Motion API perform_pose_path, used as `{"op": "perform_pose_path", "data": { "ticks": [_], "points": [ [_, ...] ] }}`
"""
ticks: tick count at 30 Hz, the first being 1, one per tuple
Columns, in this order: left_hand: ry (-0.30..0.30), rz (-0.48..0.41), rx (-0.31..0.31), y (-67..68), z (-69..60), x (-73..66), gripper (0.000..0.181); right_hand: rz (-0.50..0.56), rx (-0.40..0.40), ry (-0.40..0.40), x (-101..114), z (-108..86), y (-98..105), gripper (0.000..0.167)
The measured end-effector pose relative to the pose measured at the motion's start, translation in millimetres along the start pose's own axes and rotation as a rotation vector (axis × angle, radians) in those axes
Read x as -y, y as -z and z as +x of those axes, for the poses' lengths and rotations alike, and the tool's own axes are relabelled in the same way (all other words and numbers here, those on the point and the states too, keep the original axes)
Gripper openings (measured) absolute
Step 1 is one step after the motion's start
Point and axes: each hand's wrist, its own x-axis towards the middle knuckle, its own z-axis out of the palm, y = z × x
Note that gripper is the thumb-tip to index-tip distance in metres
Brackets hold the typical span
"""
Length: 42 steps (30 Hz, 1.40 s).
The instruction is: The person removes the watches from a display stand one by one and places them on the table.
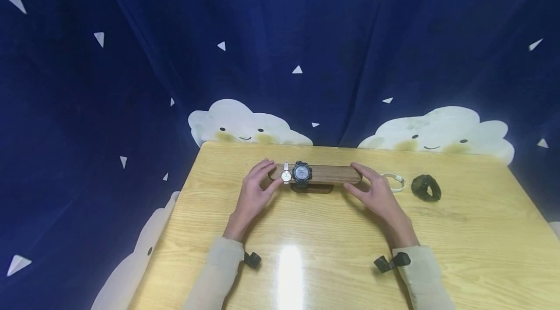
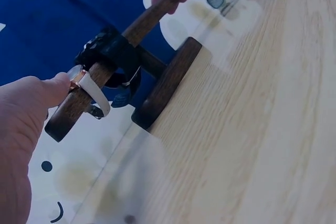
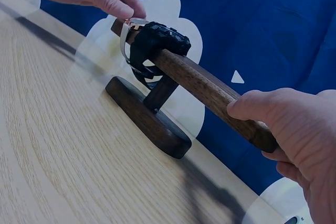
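Observation:
A dark wooden T-shaped watch stand (image 1: 334, 174) rises from a rounded base (image 3: 149, 121) on the table. Strapped round its bar are a small white-strapped wristwatch (image 1: 286, 176) near the left end and a chunky black wristwatch (image 1: 302, 172) beside it. My left hand (image 1: 257, 188) pinches at the small watch; in the left wrist view its thumb touches the case edge, and its other fingers are hidden. Across from it, my right hand (image 1: 377, 193) grips the bar's right end, with the thumb on the front side and the fingers behind, as the right wrist view shows.
Right of the stand, a white-strapped watch (image 1: 397, 181) and a black watch (image 1: 426, 188) lie on the wooden table (image 1: 332, 251). A dark blue curtain (image 1: 280, 23) with white clouds and triangles hangs behind the table's far edge.

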Motion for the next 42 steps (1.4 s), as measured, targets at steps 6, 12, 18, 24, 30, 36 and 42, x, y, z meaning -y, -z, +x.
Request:
{"op": "perform_pose_path", "data": {
  "ticks": [6, 12, 18, 24, 30, 36, 42],
  "points": [
    [-0.065, 0.097, 0.003, -1.3, 0.8, -5.6, 0.044, 0.005, -0.003, -0.002, -1.4, 0.0, -0.4, 0.066],
    [-0.062, 0.161, 0.015, -4.0, 0.6, -8.3, 0.044, 0.012, -0.002, -0.003, -1.9, -0.5, -1.0, 0.066],
    [-0.09, 0.188, -0.005, -6.7, 1.4, -10.3, 0.042, 0.007, -0.002, -0.005, -3.1, -0.1, -0.3, 0.065],
    [-0.087, 0.199, -0.014, -9.3, 0.6, -11.6, 0.045, 0.01, -0.001, -0.011, -3.6, -0.4, -0.4, 0.065],
    [-0.05, 0.199, -0.01, -10.5, -2.4, -14.5, 0.045, 0.012, 0.006, -0.003, -3.6, -1.4, -3.5, 0.065],
    [-0.043, 0.192, -0.032, -13.8, -3.0, -15.3, 0.046, 0.003, 0.008, -0.012, -1.3, -1.2, -3.3, 0.066],
    [-0.058, 0.2, -0.054, -17.5, -1.3, -15.1, 0.047, -0.002, 0.007, -0.017, -1.4, -0.9, -1.1, 0.066]
  ]
}}
